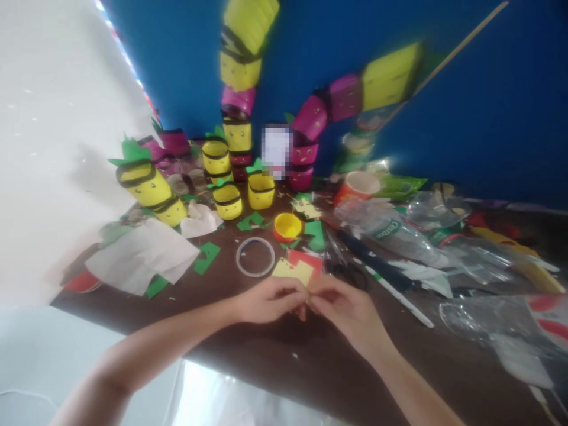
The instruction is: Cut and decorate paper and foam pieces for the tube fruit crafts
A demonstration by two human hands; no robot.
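Observation:
My left hand (277, 300) and my right hand (339, 302) meet above the front part of the dark brown table (266, 349). The fingers of both are closed in a pinch, fingertips touching; anything between them is too small to make out. Just behind them lie a pale yellow paper piece (293, 270) and a red paper piece (310, 260). A clear ring, perhaps a tape roll (256, 257), lies to the left. Beyond the hands stands a small yellow and orange cup (287, 227).
Yellow cups with faces (227, 201) and stacked magenta ones (303, 155) stand at the back. White paper (142, 254) and green scraps (206, 258) lie left. Plastic bottles (394, 231), a white stick (399, 296) and dark scissors (350, 273) lie right.

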